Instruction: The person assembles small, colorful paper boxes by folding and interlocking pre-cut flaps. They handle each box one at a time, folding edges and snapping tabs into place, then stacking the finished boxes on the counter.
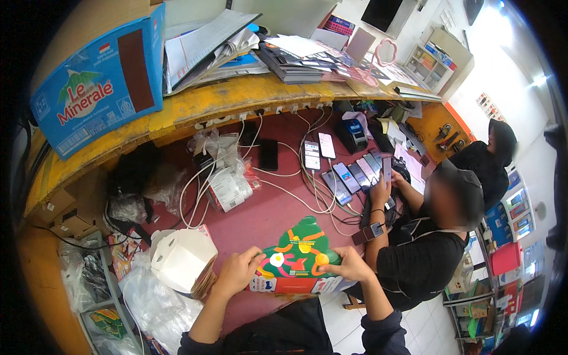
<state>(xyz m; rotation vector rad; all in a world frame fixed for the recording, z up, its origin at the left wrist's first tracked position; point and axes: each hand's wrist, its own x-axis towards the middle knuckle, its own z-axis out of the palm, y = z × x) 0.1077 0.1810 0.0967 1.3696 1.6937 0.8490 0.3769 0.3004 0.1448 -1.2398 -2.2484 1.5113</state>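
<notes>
A green and red printed cardboard piece (300, 251), apparently a flattened food box with a rounded top, is held upright at the front edge of the red desk. My left hand (239, 273) pinches its left side between thumb and fingers. On the opposite side my right hand (350, 264) grips the edge, thumb across the printed front. Left of my left hand stands a stack of white cardboard food boxes (182, 258), opened out and nested, with brown edges showing below.
Several phones (344, 177) with white charging cables lie at the right of the desk (272, 201), where a seated person (414, 242) in black holds a phone. Clear plastic bags (157, 302) fill the near left. A plastic-wrapped parcel (228, 188) sits behind. A yellow shelf (195, 106) carries a blue carton (100, 83) and papers.
</notes>
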